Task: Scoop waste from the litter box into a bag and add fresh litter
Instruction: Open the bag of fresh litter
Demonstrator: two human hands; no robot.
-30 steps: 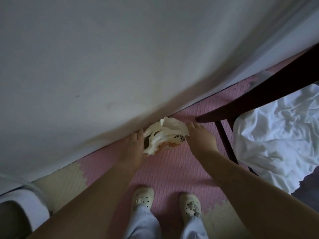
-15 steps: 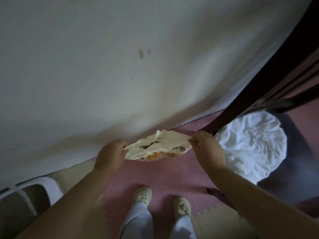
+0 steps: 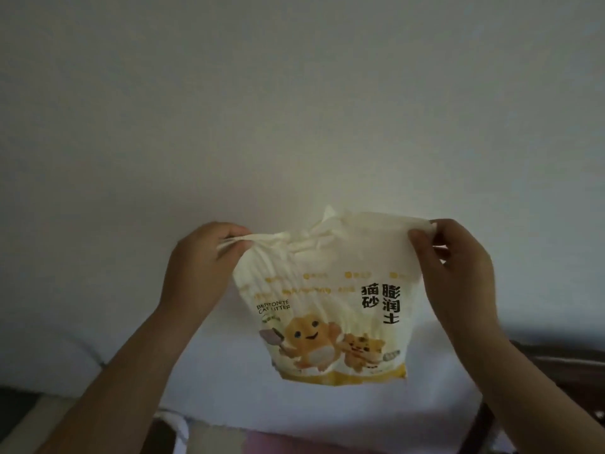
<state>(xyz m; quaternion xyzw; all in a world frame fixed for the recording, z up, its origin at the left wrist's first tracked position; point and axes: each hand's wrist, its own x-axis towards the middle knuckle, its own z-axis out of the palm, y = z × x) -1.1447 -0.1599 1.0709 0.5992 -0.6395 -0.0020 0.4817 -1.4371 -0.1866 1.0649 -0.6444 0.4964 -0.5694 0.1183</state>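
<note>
From the head camera, both arms reach up and forward, holding a cat litter bag (image 3: 327, 317) in the air in front of a plain white wall (image 3: 294, 93). The bag is cream plastic, printed "BENTONITE CAT LITTER" beside black Chinese characters, with cartoon cats above a yellow band along its bottom edge. It hangs flat and limp with its printed face towards the camera, so I judge that it holds little or nothing.

The left hand (image 3: 199, 267) has its fingers curled round the bag's upper left corner, where the plastic is bunched into a narrow strand. The right hand (image 3: 458, 267) pinches the upper right corner between thumb and fingers. The top edge is stretched between the two hands and crumpled near the middle. Whether the mouth is open cannot be told from this side.

Low in the view a strip of pink floor mat (image 3: 281, 444) shows, with a dark wooden piece (image 3: 556, 353) at the right edge. A white curved shape at the bottom left may be a rim, but it is too dim to name. No litter box or scoop is clearly in sight.

The step in hand looks like spreading the bag out, probably to ready it for the waste. The next move calls for parting the two layers at the top so the mouth gapes, then bringing the bag down beside the litter box, freeing one hand for the scoop.
</note>
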